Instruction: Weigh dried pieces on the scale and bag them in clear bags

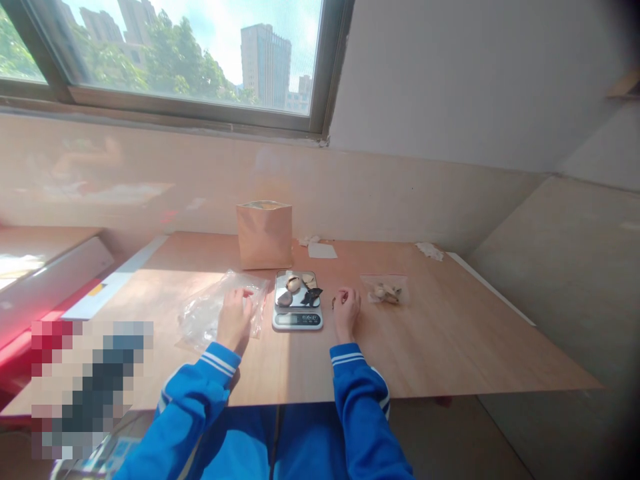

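A white kitchen scale (297, 322) sits in the middle of the table. On its shiny plate lie several dried pieces: a pale round one (293, 285), a greyish one (285, 299) and a dark, leaf-like one (313, 296). To the left of the scale, my left hand (234, 317) rests over a clear plastic bag (197, 317), its fingers loosely apart. My right hand (347, 310) is just right of the scale, its fingers curled together. Something small and dark shows at its fingertips, too small to name.
A brown paper pouch (265, 237) stands upright behind the scale, its top open. On the right lies a small clear zip bag (385, 291) of dried pieces. White paper (323, 251) and a crumpled tissue (429, 251) lie near the wall. A blurred patch (95, 387) covers the lower left.
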Tool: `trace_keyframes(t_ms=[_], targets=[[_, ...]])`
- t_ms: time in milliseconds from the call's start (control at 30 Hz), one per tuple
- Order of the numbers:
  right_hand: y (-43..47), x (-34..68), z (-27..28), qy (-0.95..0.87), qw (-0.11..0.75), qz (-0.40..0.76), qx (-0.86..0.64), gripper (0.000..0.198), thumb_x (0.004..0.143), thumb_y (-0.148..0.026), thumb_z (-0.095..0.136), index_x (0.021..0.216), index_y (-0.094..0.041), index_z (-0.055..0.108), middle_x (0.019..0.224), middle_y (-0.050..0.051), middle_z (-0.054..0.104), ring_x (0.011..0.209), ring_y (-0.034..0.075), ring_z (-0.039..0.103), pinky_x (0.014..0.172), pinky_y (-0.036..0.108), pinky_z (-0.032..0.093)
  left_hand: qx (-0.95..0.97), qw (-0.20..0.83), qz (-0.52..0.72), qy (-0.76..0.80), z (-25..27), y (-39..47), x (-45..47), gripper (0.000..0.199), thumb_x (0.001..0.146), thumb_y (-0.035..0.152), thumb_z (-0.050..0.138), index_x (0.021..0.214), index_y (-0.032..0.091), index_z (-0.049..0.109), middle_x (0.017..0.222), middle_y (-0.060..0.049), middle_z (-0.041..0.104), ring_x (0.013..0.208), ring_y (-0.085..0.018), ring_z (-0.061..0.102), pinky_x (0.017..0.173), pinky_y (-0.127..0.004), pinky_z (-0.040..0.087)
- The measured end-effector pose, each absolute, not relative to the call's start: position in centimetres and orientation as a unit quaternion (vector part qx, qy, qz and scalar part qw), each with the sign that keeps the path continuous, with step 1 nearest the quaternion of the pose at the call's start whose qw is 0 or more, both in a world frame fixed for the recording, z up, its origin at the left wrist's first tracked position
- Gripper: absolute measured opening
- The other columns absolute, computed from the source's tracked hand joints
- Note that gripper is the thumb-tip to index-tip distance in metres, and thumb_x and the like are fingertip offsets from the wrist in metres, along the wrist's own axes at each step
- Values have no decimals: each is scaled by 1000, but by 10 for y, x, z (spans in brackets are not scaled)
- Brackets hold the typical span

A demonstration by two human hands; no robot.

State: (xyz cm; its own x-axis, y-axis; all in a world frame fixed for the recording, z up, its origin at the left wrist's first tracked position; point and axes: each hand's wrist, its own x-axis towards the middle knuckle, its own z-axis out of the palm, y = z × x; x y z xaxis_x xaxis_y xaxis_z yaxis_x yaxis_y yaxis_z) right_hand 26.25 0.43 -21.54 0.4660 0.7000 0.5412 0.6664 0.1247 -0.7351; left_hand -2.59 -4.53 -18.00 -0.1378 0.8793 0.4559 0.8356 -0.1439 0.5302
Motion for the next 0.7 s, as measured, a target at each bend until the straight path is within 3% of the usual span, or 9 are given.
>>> trace_keyframes(t_ms=[133, 300, 500, 700], targets=[[5, 263, -217, -519, 538, 9, -664, 16, 86, -21, 40, 80, -20, 56, 85, 9, 58, 84, 24, 50, 77, 35, 38, 629, 32, 385, 674, -208, -48, -30, 7, 86, 24, 48, 85, 19, 52, 83, -7, 53, 85, -25, 55, 83, -42, 49], [5, 264, -217, -528, 527, 7, -666, 16, 85, -20, 40, 82, -19, 56, 85, 10, 59, 84, 24, 50, 78, 35, 38, 625, 10, 403, 669, -218, -53, -30, 9, 86, 27, 46, 79, 22, 45, 79, -5, 52, 79, -24, 54, 77, -41, 49], [3, 264, -216, -525, 522, 5, -672, 17, 86, -22, 40, 82, -19, 56, 87, 10, 59, 86, 24, 51, 79, 36, 39, 629, 29, 419, 654, -220, -63, -31, 14, 84, 32, 49, 89, 19, 53, 86, -8, 57, 84, -26, 58, 82, -45, 51], [2, 263, -211, -518, 536, 6, -667, 16, 85, -22, 40, 83, -19, 56, 88, 10, 58, 86, 24, 51, 80, 36, 40, 592, 80, 473, 648, -232, -82, -47, 20, 82, 35, 51, 89, 20, 60, 90, -8, 62, 87, -24, 64, 82, -40, 54]])
